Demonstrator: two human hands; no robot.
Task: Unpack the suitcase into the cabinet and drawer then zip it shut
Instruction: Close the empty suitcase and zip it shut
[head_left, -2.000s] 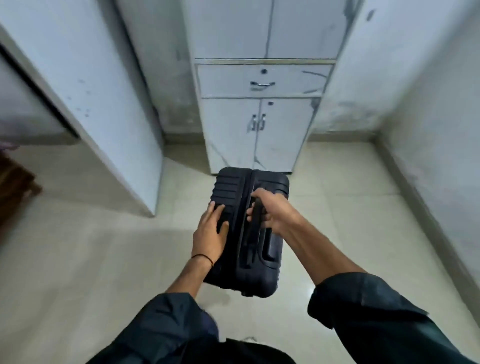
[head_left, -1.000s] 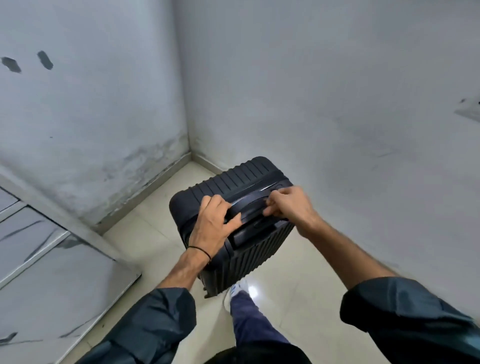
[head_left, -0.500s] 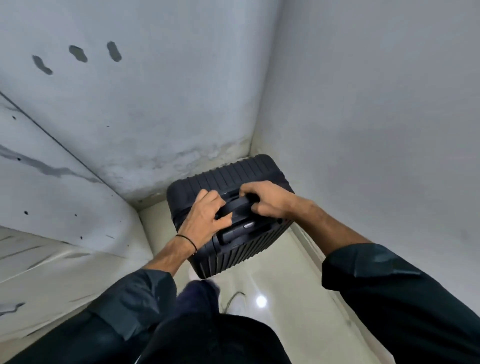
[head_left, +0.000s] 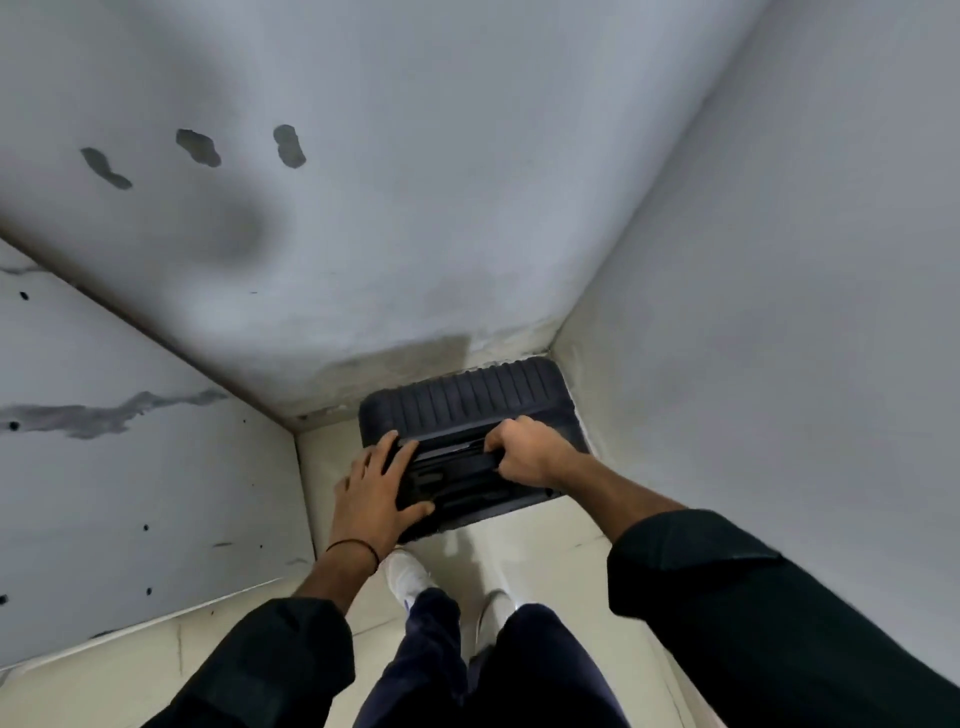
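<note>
The black ribbed suitcase (head_left: 467, 405) stands upright on the floor, pushed into the corner where two white walls meet. Its shell is closed. My right hand (head_left: 524, 449) grips the top carry handle (head_left: 457, 460), fingers curled round it. My left hand (head_left: 379, 488) rests on the suitcase's near left top edge with fingers spread and thumb along the front edge. The lower part of the suitcase is hidden behind my hands and its own top.
The white side panel of the cabinet (head_left: 130, 467) stands close on the left. Walls close in behind (head_left: 415, 208) and on the right (head_left: 779, 312). My feet in white shoes (head_left: 410, 577) stand on the pale tiled floor (head_left: 545, 540) just before the suitcase.
The suitcase has been carried from in front of the cabinet round to the corner and set down lower against the walls. My left hand has flattened out on its top.
</note>
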